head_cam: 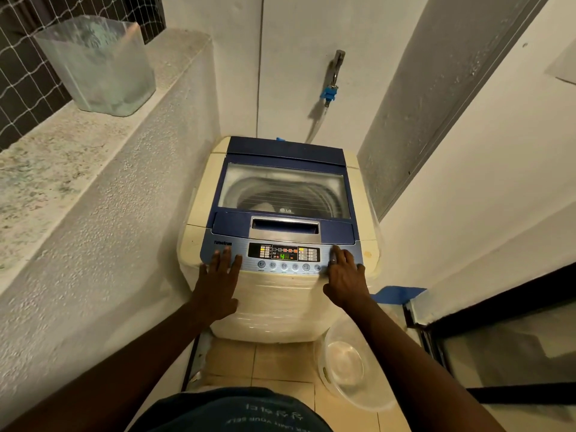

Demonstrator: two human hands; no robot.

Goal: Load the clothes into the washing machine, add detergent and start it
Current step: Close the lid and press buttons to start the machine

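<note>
From the head camera, a narrow alcove with rough, pebbled white plaster walls closes in on both sides of the hands; beige square floor tiles [274, 363] lie below the wrists. The washing machine [280, 294], cream-bodied with a blue top, stands straight ahead of the fingers, filling the nook wall to wall; its lid [285, 188] is shut, and through the clear window beyond the fingertips the ribbed steel drum shows, with something pale lying low in it. The left hand [218, 285] rests flat, fingers spread wide, tips on the left end of the control panel [283, 255]; the right hand [344, 279] rests at the panel's right end, fingers loosely together and extended, gripping nothing. Between the two sets of fingers sit a lit green display and a row of round buttons. Far beyond the fingertips a metal tap [337, 65] with a blue fitting juts from the back wall; a hose drops from it toward the machine. Up left of the left fingers, a speckled stone ledge [62, 157] carries a cloudy translucent container [96, 63], with netting behind it. Below the right wrist, a clear round plastic tub [346, 366] sits on the tiles; a dark-framed glass door [505, 347] stands to its right.
</note>
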